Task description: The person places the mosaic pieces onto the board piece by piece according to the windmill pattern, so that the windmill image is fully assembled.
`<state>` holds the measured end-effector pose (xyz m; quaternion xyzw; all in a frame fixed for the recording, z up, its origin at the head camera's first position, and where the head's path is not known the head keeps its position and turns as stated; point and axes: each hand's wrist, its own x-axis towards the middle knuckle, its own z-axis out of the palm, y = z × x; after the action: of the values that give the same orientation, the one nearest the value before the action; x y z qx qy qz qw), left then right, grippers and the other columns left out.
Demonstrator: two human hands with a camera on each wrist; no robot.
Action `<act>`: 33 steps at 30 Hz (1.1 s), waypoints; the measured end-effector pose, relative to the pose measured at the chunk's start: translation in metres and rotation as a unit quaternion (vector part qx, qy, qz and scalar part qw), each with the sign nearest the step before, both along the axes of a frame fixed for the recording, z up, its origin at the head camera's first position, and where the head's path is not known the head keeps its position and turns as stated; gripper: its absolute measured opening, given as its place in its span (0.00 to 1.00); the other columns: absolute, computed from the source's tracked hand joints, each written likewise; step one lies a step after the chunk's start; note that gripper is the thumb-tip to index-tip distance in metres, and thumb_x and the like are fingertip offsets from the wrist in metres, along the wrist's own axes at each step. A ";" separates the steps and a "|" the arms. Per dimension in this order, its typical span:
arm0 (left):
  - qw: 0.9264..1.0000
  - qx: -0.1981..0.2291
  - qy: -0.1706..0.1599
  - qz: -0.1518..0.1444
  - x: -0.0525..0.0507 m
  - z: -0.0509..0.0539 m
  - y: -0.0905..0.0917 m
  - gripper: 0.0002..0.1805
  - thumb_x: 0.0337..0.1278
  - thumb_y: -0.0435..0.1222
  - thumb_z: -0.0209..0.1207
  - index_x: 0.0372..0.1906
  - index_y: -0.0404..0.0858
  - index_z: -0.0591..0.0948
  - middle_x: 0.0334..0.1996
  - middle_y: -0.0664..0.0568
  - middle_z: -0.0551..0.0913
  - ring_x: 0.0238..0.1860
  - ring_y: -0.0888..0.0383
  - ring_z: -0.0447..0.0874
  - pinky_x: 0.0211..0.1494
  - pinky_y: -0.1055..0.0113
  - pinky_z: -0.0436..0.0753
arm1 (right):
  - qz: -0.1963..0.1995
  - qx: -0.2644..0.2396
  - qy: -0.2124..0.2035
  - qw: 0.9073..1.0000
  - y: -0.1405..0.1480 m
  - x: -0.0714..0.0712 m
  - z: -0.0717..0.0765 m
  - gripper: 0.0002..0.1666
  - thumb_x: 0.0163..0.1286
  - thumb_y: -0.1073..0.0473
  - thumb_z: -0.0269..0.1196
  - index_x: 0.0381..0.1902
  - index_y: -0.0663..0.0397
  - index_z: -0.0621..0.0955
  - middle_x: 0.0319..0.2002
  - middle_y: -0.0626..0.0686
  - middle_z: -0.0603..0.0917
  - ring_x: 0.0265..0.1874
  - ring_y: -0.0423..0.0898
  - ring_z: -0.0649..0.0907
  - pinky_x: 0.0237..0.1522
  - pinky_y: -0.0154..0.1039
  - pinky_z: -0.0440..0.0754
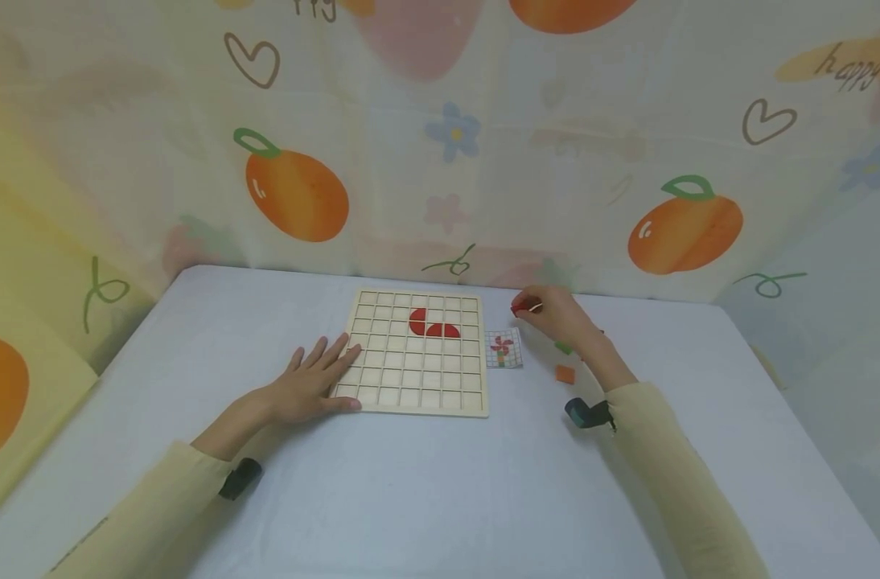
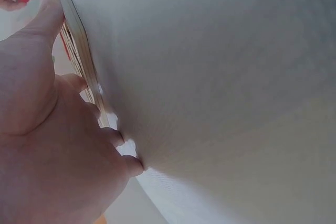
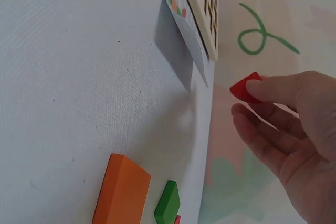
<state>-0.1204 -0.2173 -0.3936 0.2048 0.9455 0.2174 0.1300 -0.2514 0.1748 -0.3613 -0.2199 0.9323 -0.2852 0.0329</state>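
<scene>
A wooden grid board (image 1: 389,396) lies on the table with several red quarter-circle blocks (image 1: 417,322) set in its upper cells. My left hand (image 1: 306,389) lies with spread, straight fingers at the board's left edge, thumb and fingertips touching it. Between thumb and fingers my right hand (image 1: 553,314) pinches a small red block (image 3: 244,88), held above the table to the right of the board. Part of this block is hidden by the thumb. Beside the board's right edge is a printed pattern card (image 1: 503,348) showing a red pinwheel over coloured squares.
Below my right hand lie an orange square block (image 1: 565,374) and a green block (image 3: 167,203). A bit of red shows by the green one, mostly hidden. Behind the white-covered table (image 1: 411,490) hangs a fruit-patterned cloth (image 1: 382,185).
</scene>
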 end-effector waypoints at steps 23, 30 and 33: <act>1.000 -0.002 0.001 0.002 0.000 -0.001 0.001 0.50 0.61 0.57 0.59 0.77 0.35 0.51 0.77 0.35 0.42 0.75 0.30 0.33 0.69 0.30 0.34 | 0.022 -0.015 0.018 0.999 -0.021 0.006 -0.001 0.14 0.64 0.67 0.68 0.48 0.65 0.84 0.42 0.57 0.87 0.43 0.52 0.85 0.51 0.47 0.82; 1.000 -0.004 0.003 0.002 0.000 0.000 0.001 0.50 0.62 0.57 0.59 0.77 0.36 0.52 0.77 0.35 0.42 0.75 0.29 0.34 0.69 0.31 0.35 | 0.024 -0.025 0.021 0.999 -0.033 0.008 -0.001 0.14 0.63 0.68 0.68 0.48 0.64 0.85 0.43 0.56 0.87 0.43 0.50 0.85 0.50 0.45 0.82; 1.000 -0.003 0.005 0.001 0.000 0.000 0.001 0.50 0.61 0.58 0.58 0.77 0.35 0.52 0.77 0.34 0.43 0.74 0.29 0.34 0.69 0.30 0.36 | 0.028 -0.031 0.020 0.999 -0.037 0.009 -0.004 0.14 0.64 0.68 0.67 0.49 0.63 0.85 0.43 0.56 0.87 0.44 0.50 0.84 0.49 0.44 0.83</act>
<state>-0.1203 -0.2162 -0.3938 0.2051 0.9468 0.2140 0.1256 -0.2424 0.1375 -0.3656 -0.2522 0.9170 -0.3086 0.0156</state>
